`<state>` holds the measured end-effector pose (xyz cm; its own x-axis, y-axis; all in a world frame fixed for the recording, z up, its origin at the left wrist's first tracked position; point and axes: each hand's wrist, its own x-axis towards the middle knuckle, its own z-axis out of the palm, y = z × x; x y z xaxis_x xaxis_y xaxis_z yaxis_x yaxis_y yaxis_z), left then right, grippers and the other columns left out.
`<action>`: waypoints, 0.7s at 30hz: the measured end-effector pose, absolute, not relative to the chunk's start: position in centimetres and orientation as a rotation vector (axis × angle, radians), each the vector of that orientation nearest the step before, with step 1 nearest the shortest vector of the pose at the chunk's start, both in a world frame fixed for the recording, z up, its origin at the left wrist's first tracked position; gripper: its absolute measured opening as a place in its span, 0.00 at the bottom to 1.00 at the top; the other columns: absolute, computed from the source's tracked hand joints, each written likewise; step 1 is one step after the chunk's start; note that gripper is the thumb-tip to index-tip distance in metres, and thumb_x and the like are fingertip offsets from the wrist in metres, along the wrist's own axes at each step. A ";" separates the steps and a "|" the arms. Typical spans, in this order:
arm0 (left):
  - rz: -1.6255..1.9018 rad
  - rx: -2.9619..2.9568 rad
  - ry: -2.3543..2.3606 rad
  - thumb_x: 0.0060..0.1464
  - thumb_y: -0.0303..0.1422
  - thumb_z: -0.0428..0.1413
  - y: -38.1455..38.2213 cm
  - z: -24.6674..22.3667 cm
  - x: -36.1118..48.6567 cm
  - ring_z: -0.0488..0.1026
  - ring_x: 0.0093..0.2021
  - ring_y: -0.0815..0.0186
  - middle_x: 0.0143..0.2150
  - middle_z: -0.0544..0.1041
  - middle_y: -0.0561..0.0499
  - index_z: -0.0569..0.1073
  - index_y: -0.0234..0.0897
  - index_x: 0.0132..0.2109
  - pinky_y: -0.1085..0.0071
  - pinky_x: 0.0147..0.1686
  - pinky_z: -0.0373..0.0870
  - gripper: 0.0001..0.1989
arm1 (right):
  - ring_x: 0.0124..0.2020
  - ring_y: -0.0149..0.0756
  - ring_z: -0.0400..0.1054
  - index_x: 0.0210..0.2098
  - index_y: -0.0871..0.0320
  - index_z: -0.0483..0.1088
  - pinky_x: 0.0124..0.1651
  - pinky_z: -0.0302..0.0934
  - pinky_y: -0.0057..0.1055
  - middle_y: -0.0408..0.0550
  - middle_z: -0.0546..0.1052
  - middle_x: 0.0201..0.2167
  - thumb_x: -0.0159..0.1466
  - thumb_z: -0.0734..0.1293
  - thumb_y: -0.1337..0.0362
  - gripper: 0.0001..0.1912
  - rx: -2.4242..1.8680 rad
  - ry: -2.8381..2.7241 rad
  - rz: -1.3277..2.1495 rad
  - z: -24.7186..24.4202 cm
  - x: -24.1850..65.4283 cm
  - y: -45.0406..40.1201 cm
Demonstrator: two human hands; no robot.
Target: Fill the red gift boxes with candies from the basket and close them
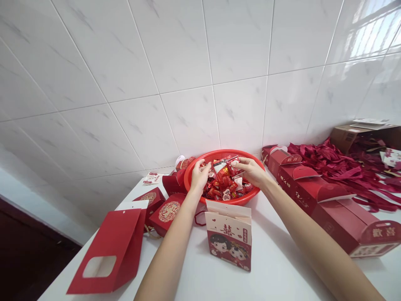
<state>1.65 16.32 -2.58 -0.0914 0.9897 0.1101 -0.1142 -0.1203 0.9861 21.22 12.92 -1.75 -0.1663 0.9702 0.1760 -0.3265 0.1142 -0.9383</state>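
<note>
A red plastic basket (256, 193) full of wrapped candies (224, 184) stands against the wall. My left hand (200, 175) is over the basket's left side, fingers half bent and a little apart, with nothing visible in them; its fingertips are close to the candies. Above the right part of the pile, my right hand (252, 170) pinches a red candy packet (234, 166) between thumb and fingers. Directly in front of the basket, between my forearms, an upright paper gift bag (230, 238) with two cartoon faces has its top open.
To the left are a larger red paper bag (105, 246) with a window and several red boxes (167, 213). Red gift boxes (347, 221) form a row on the right. Dark red ribbons (328, 167) and a cardboard box (344, 136) lie behind them. The tiled wall (191, 121) borders the white table (266, 267).
</note>
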 end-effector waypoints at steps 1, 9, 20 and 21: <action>1.403 1.179 1.105 0.64 0.33 0.58 16.2 -2.4 1.7 0.79 0.34 0.67 0.38 0.81 0.50 0.76 0.33 0.48 0.67 0.37 0.77 0.09 | 0.31 0.34 0.73 0.29 0.57 0.78 0.32 0.69 0.30 0.43 0.79 0.30 0.46 0.80 0.55 0.16 -0.764 -1.163 1.364 -1.8 21.2 12.9; 1.264 1.354 0.964 0.54 0.34 0.66 14.6 -1.5 2.2 0.79 0.32 0.66 0.32 0.83 0.51 0.80 0.34 0.37 0.68 0.39 0.77 0.07 | 0.31 0.36 0.75 0.32 0.57 0.79 0.34 0.70 0.32 0.45 0.81 0.33 0.47 0.80 0.55 0.17 -0.742 -1.188 1.350 -1.7 21.2 12.7; 1.129 1.555 1.362 0.65 0.38 0.57 18.1 -2.9 0.8 0.77 0.46 0.61 0.50 0.77 0.45 0.74 0.34 0.52 0.58 0.46 0.77 0.13 | 0.30 0.32 0.71 0.29 0.55 0.73 0.30 0.70 0.28 0.40 0.76 0.27 0.45 0.79 0.53 0.19 -0.770 -0.872 1.045 -2.5 22.0 14.6; 1.062 1.616 1.381 0.65 0.37 0.57 18.4 -2.9 1.0 0.77 0.47 0.61 0.51 0.77 0.45 0.75 0.34 0.51 0.58 0.47 0.76 0.13 | 0.29 0.32 0.71 0.29 0.55 0.73 0.29 0.70 0.27 0.40 0.76 0.27 0.44 0.79 0.53 0.19 -0.777 -0.858 1.037 -2.6 22.1 14.6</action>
